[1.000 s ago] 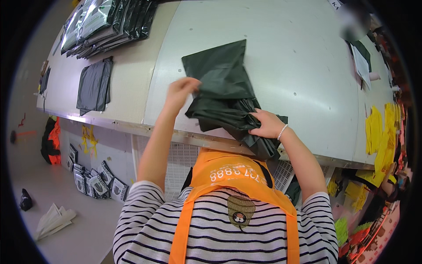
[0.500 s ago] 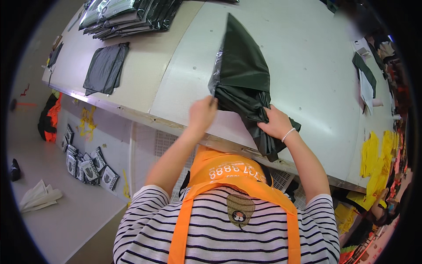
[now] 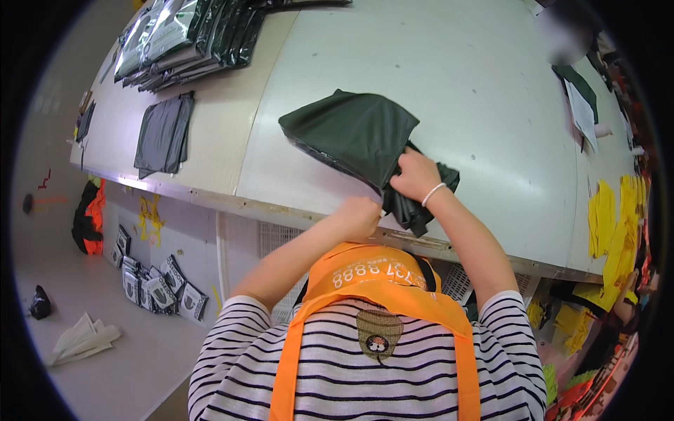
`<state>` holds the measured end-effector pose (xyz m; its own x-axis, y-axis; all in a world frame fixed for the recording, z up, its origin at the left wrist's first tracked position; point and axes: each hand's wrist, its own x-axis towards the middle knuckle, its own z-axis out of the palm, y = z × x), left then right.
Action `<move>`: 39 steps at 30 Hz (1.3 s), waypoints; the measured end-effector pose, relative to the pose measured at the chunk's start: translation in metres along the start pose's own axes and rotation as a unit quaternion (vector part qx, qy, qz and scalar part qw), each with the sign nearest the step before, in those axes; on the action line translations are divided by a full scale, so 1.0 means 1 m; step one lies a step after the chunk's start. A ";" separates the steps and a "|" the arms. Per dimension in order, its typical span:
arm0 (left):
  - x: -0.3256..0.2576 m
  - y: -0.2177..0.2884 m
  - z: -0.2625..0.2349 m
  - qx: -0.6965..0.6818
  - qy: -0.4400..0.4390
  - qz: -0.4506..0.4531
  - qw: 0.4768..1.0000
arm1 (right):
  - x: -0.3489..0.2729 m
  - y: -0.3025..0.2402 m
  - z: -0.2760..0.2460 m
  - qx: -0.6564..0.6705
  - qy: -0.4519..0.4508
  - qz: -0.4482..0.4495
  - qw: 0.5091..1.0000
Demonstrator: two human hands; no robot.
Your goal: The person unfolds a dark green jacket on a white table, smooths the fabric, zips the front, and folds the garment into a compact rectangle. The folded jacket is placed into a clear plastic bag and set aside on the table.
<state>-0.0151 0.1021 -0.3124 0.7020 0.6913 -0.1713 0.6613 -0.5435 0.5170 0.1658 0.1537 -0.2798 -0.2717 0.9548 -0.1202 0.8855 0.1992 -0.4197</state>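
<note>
A thin, dark green piece of pliable, slightly shiny material (image 3: 351, 133) lies across the near part of the table. Its broad, smooth end points left, while the right end is bunched into folds. My right hand (image 3: 417, 177), with a beaded bracelet at the wrist, is closed around the bunched part, its fingertips partly hidden in the folds. At the table's front edge, my left hand (image 3: 359, 216) is closed on the lower edge of the same piece; its fingertips are largely hidden.
A stack of flat, plastic-wrapped packs (image 3: 189, 42) stands at the far left, with folded dark pieces (image 3: 164, 133) nearer me. Below the table on the left lie small black-and-white packs (image 3: 158, 288). Yellow cloth (image 3: 614, 217) hangs at the right edge.
The broad end has swung from pointing away from me to pointing left and lies lower. My left hand has moved right and nearer me; my right hand shifted slightly left.
</note>
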 end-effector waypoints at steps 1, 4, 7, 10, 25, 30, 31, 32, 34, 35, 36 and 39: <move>0.002 -0.008 -0.009 -0.010 -0.073 -0.001 0.997 | -0.003 -0.003 0.007 -0.001 -0.010 -0.003 1.000; 0.027 0.005 -0.097 -0.037 -0.088 -0.060 0.994 | -0.014 -0.009 0.014 -0.032 0.015 -0.023 0.999; 0.070 0.007 -0.110 0.147 0.294 -0.045 0.943 | -0.013 -0.026 0.019 -0.109 -0.013 -0.076 0.991; 0.109 0.001 -0.099 0.239 0.120 -0.116 0.957 | -0.020 -0.047 0.006 -0.140 -0.058 -0.121 0.981; -0.001 -0.042 -0.026 -0.329 0.186 -0.042 0.925 | -0.022 0.092 0.033 0.389 0.273 0.051 0.879; 0.046 -0.010 0.014 -0.362 0.149 -0.110 0.914 | -0.029 0.106 0.059 0.250 0.357 0.096 0.895; 0.055 -0.006 0.016 -0.332 0.146 -0.135 0.922 | -0.028 0.107 0.063 0.220 0.388 0.120 0.887; 0.048 0.015 0.019 -0.283 0.266 -0.036 0.921 | -0.024 0.126 0.052 0.096 0.298 0.109 0.943; 0.033 0.035 0.008 -0.319 0.267 -0.021 0.909 | -0.021 0.126 0.033 0.180 0.273 0.076 0.942; 0.029 0.035 0.010 -0.337 0.267 -0.023 0.903 | -0.018 0.124 0.022 0.221 0.258 0.060 0.939; 0.032 0.028 0.024 -0.447 0.266 -0.057 0.852 | -0.009 0.106 0.015 0.132 0.295 0.027 0.946; 0.043 0.007 0.055 -0.748 0.231 -0.191 0.592 | 0.013 0.059 0.010 0.109 0.270 0.003 0.957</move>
<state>0.0345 0.1013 -0.3623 0.2014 0.8720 -0.4462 -0.4689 0.4858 0.7377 0.2110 0.1758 -0.3153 0.0182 0.9424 0.3341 0.7711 0.1995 -0.6047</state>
